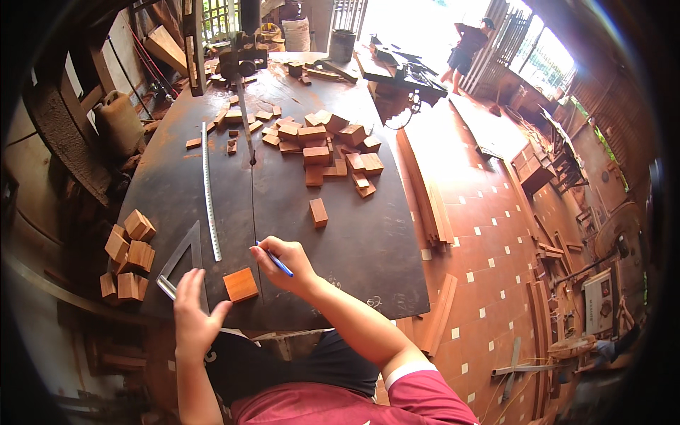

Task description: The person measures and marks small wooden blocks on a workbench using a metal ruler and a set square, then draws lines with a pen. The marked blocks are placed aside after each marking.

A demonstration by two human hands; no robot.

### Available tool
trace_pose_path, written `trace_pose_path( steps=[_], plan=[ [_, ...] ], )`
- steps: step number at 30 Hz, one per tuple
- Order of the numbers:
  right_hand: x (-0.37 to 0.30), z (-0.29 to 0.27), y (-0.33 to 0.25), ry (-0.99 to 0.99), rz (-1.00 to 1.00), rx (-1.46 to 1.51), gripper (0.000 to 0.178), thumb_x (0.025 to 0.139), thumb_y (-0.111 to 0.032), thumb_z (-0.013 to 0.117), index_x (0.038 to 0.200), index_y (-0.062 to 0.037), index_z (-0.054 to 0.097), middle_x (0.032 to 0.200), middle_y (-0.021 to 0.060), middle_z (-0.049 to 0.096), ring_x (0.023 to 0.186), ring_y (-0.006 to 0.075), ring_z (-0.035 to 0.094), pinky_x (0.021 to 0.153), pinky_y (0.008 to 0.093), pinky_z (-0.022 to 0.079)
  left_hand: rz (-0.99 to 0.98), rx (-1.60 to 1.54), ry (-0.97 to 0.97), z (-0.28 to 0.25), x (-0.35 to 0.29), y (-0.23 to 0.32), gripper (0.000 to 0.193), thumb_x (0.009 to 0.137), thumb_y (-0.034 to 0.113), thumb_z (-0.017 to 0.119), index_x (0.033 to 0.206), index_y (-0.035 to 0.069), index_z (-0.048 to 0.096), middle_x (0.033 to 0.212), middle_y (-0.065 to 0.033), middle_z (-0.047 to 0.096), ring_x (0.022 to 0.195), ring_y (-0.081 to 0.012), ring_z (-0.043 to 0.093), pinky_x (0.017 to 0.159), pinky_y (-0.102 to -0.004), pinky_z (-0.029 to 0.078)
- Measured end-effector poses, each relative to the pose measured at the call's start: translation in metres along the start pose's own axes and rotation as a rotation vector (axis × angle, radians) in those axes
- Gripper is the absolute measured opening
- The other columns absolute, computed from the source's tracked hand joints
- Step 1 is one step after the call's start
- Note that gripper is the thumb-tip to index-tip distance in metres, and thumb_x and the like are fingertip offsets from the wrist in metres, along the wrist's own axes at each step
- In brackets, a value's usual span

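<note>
My right hand [287,263] is closed around a blue pen [278,263], held above the dark table near its slit. My left hand [195,309] has its fingers stretched and thumb apart. Its fingertips are at the lower end of a metal triangle square [185,253]; whether they touch it I cannot tell. Between my hands a reddish wooden block [241,285] lies flat by the table's near edge. Beyond the square a long white ruler [210,195] runs away from me. A single block [318,212] lies farther off, right of the slit.
The dark table [368,262] carries a heap of wooden blocks [319,142] and a small stack of blocks [129,258] at left. A saw blade [244,113] rises at the slit's far end. Long boards [425,188] lie right of the table. A person [469,49] stands far off.
</note>
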State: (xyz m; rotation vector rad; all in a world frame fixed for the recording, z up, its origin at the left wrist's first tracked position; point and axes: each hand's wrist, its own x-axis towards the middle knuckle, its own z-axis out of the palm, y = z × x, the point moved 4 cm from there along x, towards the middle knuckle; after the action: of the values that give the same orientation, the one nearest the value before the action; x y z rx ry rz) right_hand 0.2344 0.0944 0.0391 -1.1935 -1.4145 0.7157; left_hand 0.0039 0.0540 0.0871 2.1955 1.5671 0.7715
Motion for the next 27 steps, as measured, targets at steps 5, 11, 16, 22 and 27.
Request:
trace_pose_path(
  steps=[5, 11, 16, 22, 27],
  plan=[
    [-0.001, -0.005, 0.007, 0.031, -0.073, -0.033, 0.018, 0.095, -0.016, 0.07, 0.087, -0.0012, 0.065, 0.063, 0.0113, 0.063, 0.056, 0.0161, 0.058, 0.054, 0.0308, 0.048, 0.115, 0.182, -0.243, 0.032, 0.014, 0.005, 0.083, 0.071, 0.021, 0.087, 0.142, 0.001, 0.05, 0.142, -0.0191, 0.053, 0.142, -0.0367, 0.04, 0.118, -0.0485, 0.026],
    [0.001, -0.005, 0.004, 0.026, -0.036, -0.023, 0.018, 0.094, -0.018, 0.071, 0.085, -0.0034, 0.066, 0.065, 0.017, 0.064, 0.056, 0.0305, 0.066, 0.053, 0.036, 0.05, 0.147, 0.057, -0.242, 0.028, 0.022, 0.005, 0.074, 0.074, 0.016, 0.085, 0.139, 0.001, 0.052, 0.119, -0.0155, 0.065, 0.119, -0.0344, 0.059, 0.106, -0.0455, 0.039],
    [0.0, -0.008, -0.002, 0.07, -0.004, -0.038, 0.018, 0.094, -0.016, 0.071, 0.085, -0.0008, 0.067, 0.061, 0.0121, 0.065, 0.053, 0.013, 0.062, 0.051, 0.0295, 0.048, 0.124, -0.162, -0.122, 0.014, 0.025, 0.012, 0.08, 0.069, 0.016, 0.089, 0.139, 0.002, 0.053, 0.115, -0.0156, 0.068, 0.11, -0.0312, 0.067, 0.098, -0.0399, 0.052],
    [0.0, -0.002, 0.002, 0.068, -0.016, 0.019, 0.017, 0.093, -0.013, 0.073, 0.084, -0.0003, 0.066, 0.061, 0.0059, 0.062, 0.054, 0.0053, 0.053, 0.052, 0.0244, 0.045, 0.073, -0.338, -0.03, 0.006, 0.02, 0.01, 0.082, 0.073, 0.019, 0.09, 0.141, 0.001, 0.049, 0.116, -0.0168, 0.069, 0.109, -0.0274, 0.069, 0.095, -0.0386, 0.056],
    [0.0, -0.003, 0.001, 0.049, -0.011, 0.005, 0.018, 0.094, -0.014, 0.072, 0.086, 0.0008, 0.066, 0.061, 0.0033, 0.06, 0.056, 0.0037, 0.051, 0.053, 0.0234, 0.044, -0.148, -0.781, -0.072, 0.017, 0.014, -0.009, 0.076, 0.081, 0.021, 0.087, 0.141, -0.003, 0.047, 0.115, -0.0171, 0.07, 0.105, -0.0225, 0.07, 0.091, -0.0355, 0.058]
  ],
)
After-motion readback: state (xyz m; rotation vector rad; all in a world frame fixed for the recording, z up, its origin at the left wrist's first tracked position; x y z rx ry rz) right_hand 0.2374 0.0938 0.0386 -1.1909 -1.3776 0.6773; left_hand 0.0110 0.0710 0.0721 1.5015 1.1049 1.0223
